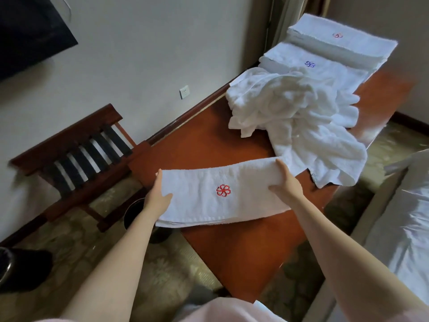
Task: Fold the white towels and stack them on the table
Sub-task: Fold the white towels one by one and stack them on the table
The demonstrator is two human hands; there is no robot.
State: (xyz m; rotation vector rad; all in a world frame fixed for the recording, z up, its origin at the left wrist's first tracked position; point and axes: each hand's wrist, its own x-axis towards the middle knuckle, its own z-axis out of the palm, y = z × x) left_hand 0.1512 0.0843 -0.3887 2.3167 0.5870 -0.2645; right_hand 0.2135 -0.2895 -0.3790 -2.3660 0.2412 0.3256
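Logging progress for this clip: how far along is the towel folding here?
Done: a red-emblem stack and a blue-emblem stack of folded towels sit at the far end of the table. In hand: the left hand and right hand grip the ends of a folded towel with a red emblem, not yet stacked. Left: a heap of unfolded towels lies mid-table, part hanging over the edge.

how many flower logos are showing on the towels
3: a red logo on the nearest folded towel, a blue logo on the nearer stack, a second red logo on the farthest stack. The crumpled pile may hide more.
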